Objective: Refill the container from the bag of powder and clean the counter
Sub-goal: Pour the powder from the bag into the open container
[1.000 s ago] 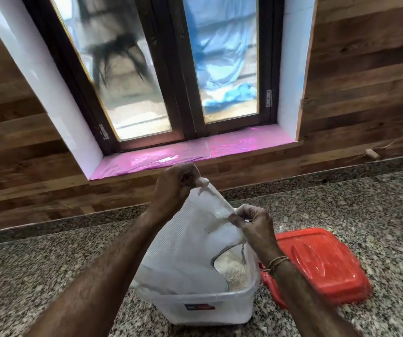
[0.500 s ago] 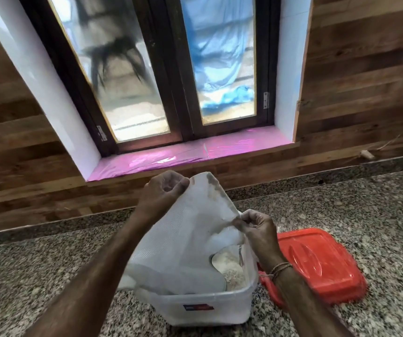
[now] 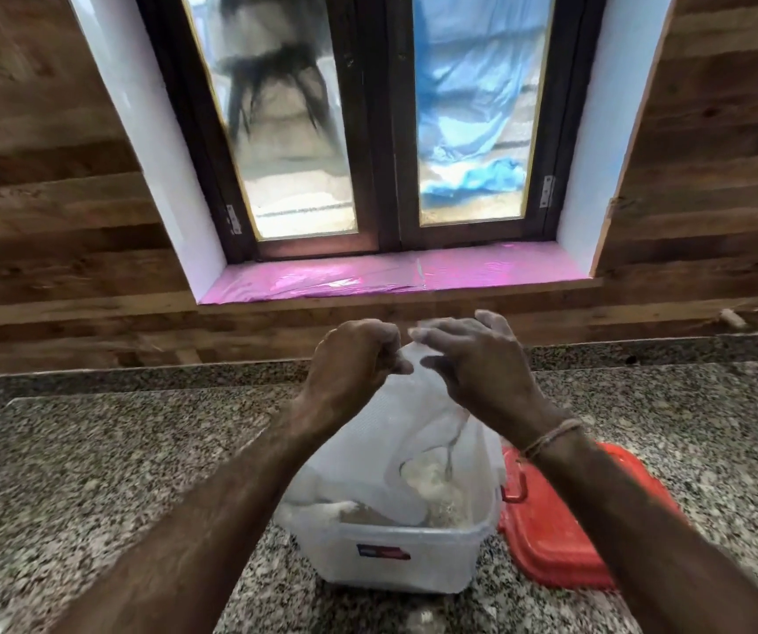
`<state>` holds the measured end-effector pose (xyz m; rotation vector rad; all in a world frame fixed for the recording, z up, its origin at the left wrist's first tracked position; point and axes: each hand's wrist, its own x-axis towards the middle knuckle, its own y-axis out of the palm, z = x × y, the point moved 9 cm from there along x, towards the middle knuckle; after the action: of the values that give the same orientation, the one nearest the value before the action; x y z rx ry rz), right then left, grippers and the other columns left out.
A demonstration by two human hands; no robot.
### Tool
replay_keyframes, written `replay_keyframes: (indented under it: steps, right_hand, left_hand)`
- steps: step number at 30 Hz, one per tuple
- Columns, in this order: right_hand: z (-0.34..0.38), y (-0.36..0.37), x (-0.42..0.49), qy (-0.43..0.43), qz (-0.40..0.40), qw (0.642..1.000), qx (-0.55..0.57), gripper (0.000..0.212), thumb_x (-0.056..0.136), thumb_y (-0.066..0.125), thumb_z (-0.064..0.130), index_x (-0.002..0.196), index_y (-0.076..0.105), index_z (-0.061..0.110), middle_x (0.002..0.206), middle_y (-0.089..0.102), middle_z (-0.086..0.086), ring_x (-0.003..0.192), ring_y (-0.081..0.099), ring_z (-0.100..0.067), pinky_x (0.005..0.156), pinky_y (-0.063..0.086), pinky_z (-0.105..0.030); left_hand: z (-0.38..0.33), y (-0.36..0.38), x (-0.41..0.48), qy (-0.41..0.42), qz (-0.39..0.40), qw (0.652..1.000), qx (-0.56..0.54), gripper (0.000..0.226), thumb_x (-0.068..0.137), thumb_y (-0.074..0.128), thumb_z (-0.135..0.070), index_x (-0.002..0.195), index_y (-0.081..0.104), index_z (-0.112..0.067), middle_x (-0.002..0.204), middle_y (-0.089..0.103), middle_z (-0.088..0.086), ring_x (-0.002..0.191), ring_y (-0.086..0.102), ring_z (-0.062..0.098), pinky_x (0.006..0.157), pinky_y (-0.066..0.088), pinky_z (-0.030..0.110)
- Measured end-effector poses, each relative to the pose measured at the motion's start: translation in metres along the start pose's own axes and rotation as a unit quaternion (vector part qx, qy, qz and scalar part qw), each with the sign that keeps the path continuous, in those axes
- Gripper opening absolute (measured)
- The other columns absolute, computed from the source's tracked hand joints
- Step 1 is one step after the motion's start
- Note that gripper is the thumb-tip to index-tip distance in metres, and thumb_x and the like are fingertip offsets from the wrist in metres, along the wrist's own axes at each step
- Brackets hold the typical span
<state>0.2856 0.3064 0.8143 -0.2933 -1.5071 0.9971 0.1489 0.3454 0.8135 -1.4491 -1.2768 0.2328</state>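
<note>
A clear plastic container [image 3: 406, 560] with a small red-and-blue label stands on the granite counter [image 3: 93, 473]. A white bag of powder [image 3: 395, 446] hangs upside down into it, and pale powder [image 3: 432, 480] shows through the bag's lower end. My left hand [image 3: 354, 363] is clenched on the bag's upper end. My right hand [image 3: 477, 363] is beside it at the top of the bag, fingers spread and dusted with powder, touching the plastic; whether it grips is unclear.
The container's red lid [image 3: 560, 528] lies on the counter just right of the container. A wood-panelled wall and a window with a pink-covered sill [image 3: 395, 276] rise behind the counter's raised back edge.
My right hand has left the bag's side fold and risen to the top, next to my left hand. The bag now hangs straighter over the container.
</note>
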Motion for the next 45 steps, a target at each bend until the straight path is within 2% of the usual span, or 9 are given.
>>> replay_keyframes:
  steps: [2, 6, 9, 14, 20, 27, 31, 35, 45]
  right_hand:
    - [-0.009, -0.002, 0.004, 0.02, 0.015, 1.0, -0.009, 0.005, 0.085, 0.071, 0.024, 0.082, 0.073, 0.029, 0.085, 0.078, 0.009, 0.077, 0.074, -0.02, 0.082, 0.05, -0.039]
    - [-0.026, -0.007, 0.002, 0.111, 0.03, 0.993, 0.035, 0.006, 0.079, 0.067, 0.026, 0.082, 0.072, 0.028, 0.077, 0.076, 0.01, 0.075, 0.072, -0.019, 0.061, 0.046, -0.029]
    - [-0.044, 0.001, -0.002, 0.185, 0.049, 0.977, 0.092, 0.005, 0.078, 0.072, 0.032, 0.082, 0.074, 0.03, 0.071, 0.072, 0.012, 0.076, 0.071, -0.014, 0.064, 0.045, -0.027]
    - [-0.001, 0.006, 0.007, 0.047, 0.051, 0.998, 0.002, 0.011, 0.083, 0.079, 0.03, 0.092, 0.072, 0.031, 0.094, 0.077, 0.013, 0.086, 0.071, -0.019, 0.081, 0.046, -0.035]
    - [-0.034, 0.006, 0.015, 0.156, 0.092, 0.983, 0.042, 0.013, 0.083, 0.076, 0.021, 0.088, 0.078, 0.032, 0.086, 0.079, 0.008, 0.087, 0.074, -0.024, 0.067, 0.047, -0.03]
    - [0.032, 0.026, 0.022, 0.016, 0.12, 0.991, 0.052, 0.018, 0.087, 0.074, 0.044, 0.096, 0.075, 0.029, 0.092, 0.079, 0.006, 0.089, 0.073, -0.023, 0.087, 0.046, -0.038]
    - [0.014, 0.026, 0.031, 0.075, 0.112, 0.99, 0.048, 0.016, 0.088, 0.075, 0.042, 0.084, 0.075, 0.026, 0.073, 0.071, 0.012, 0.082, 0.071, -0.018, 0.067, 0.035, -0.029]
    - [-0.006, 0.025, 0.041, 0.116, 0.117, 0.983, 0.084, 0.014, 0.089, 0.076, 0.043, 0.086, 0.077, 0.029, 0.07, 0.061, 0.016, 0.075, 0.056, -0.013, 0.07, 0.035, -0.026]
    - [-0.016, 0.03, 0.042, 0.139, 0.133, 0.976, 0.099, 0.01, 0.088, 0.077, 0.039, 0.085, 0.077, 0.03, 0.071, 0.062, 0.015, 0.077, 0.06, -0.014, 0.069, 0.037, -0.026]
  left_hand:
    - [-0.001, 0.003, -0.003, -0.001, 0.001, 1.0, -0.009, 0.043, 0.078, 0.088, -0.026, 0.064, 0.048, -0.019, 0.054, 0.051, -0.017, 0.056, 0.052, -0.01, 0.052, 0.033, 0.022]
    - [0.023, 0.003, -0.014, -0.064, 0.063, 0.996, 0.017, 0.034, 0.077, 0.079, -0.056, 0.082, 0.064, -0.026, 0.074, 0.065, -0.015, 0.071, 0.06, 0.005, 0.06, 0.044, 0.029]
    - [0.045, -0.004, -0.026, -0.097, 0.089, 0.991, 0.028, 0.029, 0.077, 0.082, -0.052, 0.079, 0.067, -0.027, 0.07, 0.066, -0.016, 0.068, 0.061, 0.003, 0.06, 0.044, 0.028]
    - [0.03, -0.012, -0.028, -0.072, 0.054, 0.995, 0.049, 0.026, 0.08, 0.086, -0.028, 0.069, 0.062, -0.026, 0.054, 0.056, -0.022, 0.056, 0.051, -0.008, 0.057, 0.039, 0.023]
    - [0.054, -0.027, -0.035, -0.126, 0.097, 0.986, 0.048, 0.038, 0.078, 0.078, -0.062, 0.098, 0.073, -0.03, 0.1, 0.073, -0.02, 0.091, 0.067, 0.007, 0.075, 0.05, 0.03]
    - [0.048, -0.038, -0.035, -0.099, 0.063, 0.988, 0.101, 0.036, 0.08, 0.083, -0.049, 0.066, 0.059, -0.027, 0.063, 0.062, -0.012, 0.066, 0.058, 0.007, 0.056, 0.034, 0.024]
    - [0.058, -0.061, -0.035, -0.119, 0.042, 0.988, 0.086, 0.027, 0.081, 0.08, -0.053, 0.097, 0.071, -0.032, 0.091, 0.073, -0.014, 0.085, 0.068, 0.01, 0.07, 0.052, 0.026]
    - [0.055, -0.078, -0.044, -0.068, 0.008, 0.989, 0.132, 0.071, 0.086, 0.078, -0.047, 0.148, 0.048, -0.033, 0.145, 0.06, -0.001, 0.128, 0.06, 0.021, 0.103, 0.049, 0.043]
    - [0.06, -0.078, -0.069, -0.048, -0.06, 0.995, 0.068, 0.066, 0.086, 0.081, -0.033, 0.146, 0.053, -0.029, 0.142, 0.06, -0.005, 0.119, 0.063, 0.016, 0.094, 0.054, 0.034]
